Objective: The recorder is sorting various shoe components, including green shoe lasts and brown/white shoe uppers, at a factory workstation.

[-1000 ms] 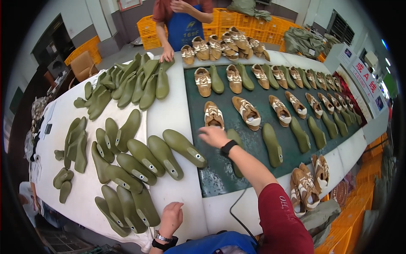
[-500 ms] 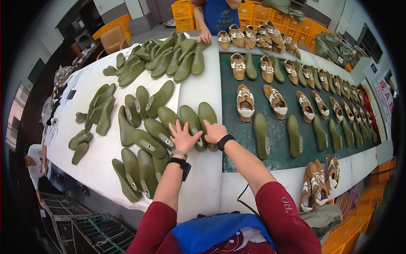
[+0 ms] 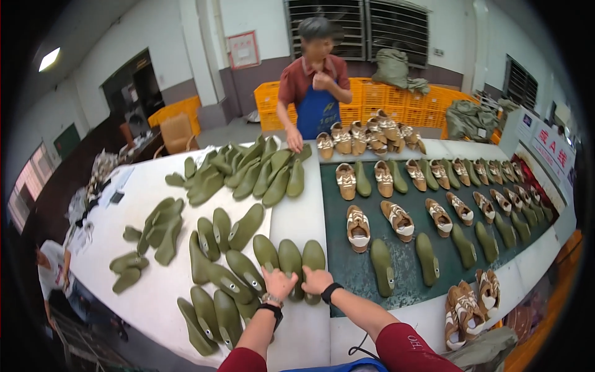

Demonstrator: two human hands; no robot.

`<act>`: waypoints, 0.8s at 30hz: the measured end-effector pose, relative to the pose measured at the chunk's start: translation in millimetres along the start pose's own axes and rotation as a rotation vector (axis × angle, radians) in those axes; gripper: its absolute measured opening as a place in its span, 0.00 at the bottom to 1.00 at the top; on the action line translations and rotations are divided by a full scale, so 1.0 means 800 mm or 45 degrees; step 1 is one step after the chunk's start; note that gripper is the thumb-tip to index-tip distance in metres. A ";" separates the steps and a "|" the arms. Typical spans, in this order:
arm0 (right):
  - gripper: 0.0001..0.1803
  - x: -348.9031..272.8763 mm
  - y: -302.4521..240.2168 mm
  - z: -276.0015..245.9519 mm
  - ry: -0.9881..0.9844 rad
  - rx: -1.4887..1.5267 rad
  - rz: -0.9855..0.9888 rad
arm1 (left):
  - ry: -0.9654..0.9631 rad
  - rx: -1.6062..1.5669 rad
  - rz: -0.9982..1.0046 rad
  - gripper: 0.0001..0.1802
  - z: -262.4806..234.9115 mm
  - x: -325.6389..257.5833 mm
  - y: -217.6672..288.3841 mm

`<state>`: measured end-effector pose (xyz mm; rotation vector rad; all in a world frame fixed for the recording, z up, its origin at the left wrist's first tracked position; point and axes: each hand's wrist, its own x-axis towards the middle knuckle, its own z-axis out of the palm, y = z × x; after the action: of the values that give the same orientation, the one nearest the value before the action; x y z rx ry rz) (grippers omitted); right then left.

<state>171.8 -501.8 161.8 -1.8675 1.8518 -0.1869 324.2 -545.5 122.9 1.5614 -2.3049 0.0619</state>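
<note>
Three green shoe lasts stand side by side near the table's middle: a left one [image 3: 265, 250], a middle one [image 3: 289, 255] and a right one [image 3: 313, 253]. My left hand [image 3: 279, 286] rests over the lower part of the left and middle lasts, index finger and thumb apart. My right hand [image 3: 318, 282] touches the right last with its index finger stretched out, the other fingers partly curled and hidden. Neither hand has a last lifted. The lower ends of the lasts are partly covered by my hands.
More lasts [image 3: 228, 315] lie to the left and farther back. Brown-and-white sneakers [image 3: 357, 228] and paired lasts line the dark green conveyor belt [image 3: 403, 297] on the right. Across the table a co-worker in a blue apron [image 3: 317, 111] touches the far lasts. Orange crates [image 3: 396, 99] stand behind.
The view has tilted up, bringing the co-worker's upper body into sight. My left hand's spread fingers have drawn in; my right hand stays at the right last.
</note>
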 end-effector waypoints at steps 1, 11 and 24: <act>0.32 -0.011 0.001 0.002 -0.002 0.015 0.030 | 0.032 -0.039 0.016 0.27 -0.001 -0.007 0.004; 0.36 -0.015 -0.038 0.004 -0.002 0.039 -0.031 | -0.210 -0.465 -0.403 0.23 -0.002 0.038 -0.066; 0.40 -0.001 -0.003 -0.002 -0.003 -0.434 0.048 | -0.211 -0.485 -0.575 0.17 0.014 0.009 -0.006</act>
<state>173.1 -501.6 164.6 -2.0480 2.0151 0.1547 323.4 -556.1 113.7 1.8772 -1.8692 -0.6012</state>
